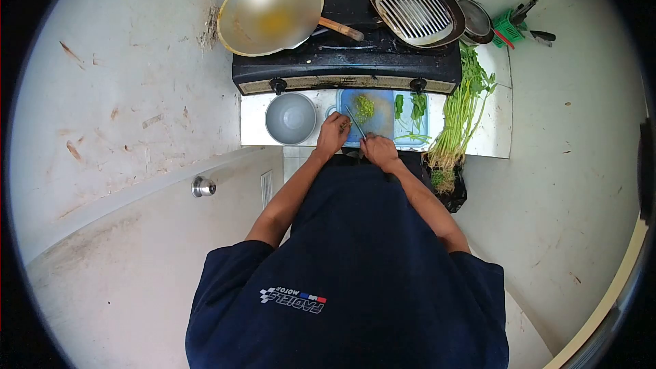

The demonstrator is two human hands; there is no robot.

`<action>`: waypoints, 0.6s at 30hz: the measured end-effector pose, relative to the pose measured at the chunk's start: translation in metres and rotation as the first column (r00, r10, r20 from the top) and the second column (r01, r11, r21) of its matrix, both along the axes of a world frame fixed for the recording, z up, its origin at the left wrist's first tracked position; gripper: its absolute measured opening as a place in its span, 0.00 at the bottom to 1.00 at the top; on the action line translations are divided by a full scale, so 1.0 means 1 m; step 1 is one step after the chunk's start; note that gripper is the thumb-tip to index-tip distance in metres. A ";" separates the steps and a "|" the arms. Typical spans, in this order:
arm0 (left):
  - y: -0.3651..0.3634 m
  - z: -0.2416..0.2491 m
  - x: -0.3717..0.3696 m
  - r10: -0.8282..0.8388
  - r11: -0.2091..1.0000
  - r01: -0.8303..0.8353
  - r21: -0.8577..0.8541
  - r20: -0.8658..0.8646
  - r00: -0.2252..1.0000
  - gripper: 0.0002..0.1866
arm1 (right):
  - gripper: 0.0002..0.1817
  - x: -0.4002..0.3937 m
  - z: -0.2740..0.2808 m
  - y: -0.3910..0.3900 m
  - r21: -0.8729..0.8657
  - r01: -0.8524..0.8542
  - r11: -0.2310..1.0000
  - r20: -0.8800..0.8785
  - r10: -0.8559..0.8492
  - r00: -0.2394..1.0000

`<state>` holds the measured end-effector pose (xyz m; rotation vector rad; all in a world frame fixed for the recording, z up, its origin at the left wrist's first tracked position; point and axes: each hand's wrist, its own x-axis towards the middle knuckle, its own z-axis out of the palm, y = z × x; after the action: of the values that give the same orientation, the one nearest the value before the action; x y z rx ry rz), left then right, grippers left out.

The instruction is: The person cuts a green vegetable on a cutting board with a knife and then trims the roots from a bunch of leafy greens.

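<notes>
My right hand [379, 150] is closed round the handle of a knife [356, 121], whose blade slants up and left over a blue cutting board [385, 126]. Left of the blade, at the board's edge, my left hand [333, 134] has its fingers curled together; something small and brownish-green shows at the fingertips, too small to name. A pile of finely chopped green stems [363, 108] lies on the board, just beyond the knife tip. To the right, a light-blue tray [425, 130] holds several green leaves [417, 104] and thin stems.
A grey bowl [290, 118] stands left of the board. Behind is a black stove [342, 68] bearing a wok [270, 14] and a grill pan [417, 10]. A leafy bunch with roots [456, 123] hangs over the counter's right front edge. A green basket [507, 27] holds utensils.
</notes>
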<state>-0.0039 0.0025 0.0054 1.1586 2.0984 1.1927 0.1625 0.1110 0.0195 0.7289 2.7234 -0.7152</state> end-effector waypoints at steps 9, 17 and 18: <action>0.000 0.000 0.000 0.004 1.000 -0.004 0.001 -0.012 1.000 0.07 | 0.24 -0.001 0.001 -0.003 0.041 -0.021 0.999 -0.053 0.023 0.998; 0.001 0.000 0.001 0.013 0.999 -0.010 0.033 -0.083 0.996 0.06 | 0.24 -0.003 -0.003 -0.004 0.034 -0.022 0.999 -0.044 0.023 0.999; 0.001 0.000 0.001 0.011 0.999 -0.008 0.039 -0.086 0.996 0.06 | 0.24 -0.004 -0.003 -0.004 0.029 -0.022 0.999 -0.055 0.024 0.998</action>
<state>-0.0025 0.0034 0.0058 1.2391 2.1550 1.2127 0.1590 0.1066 0.0164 0.6928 2.7921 -0.7032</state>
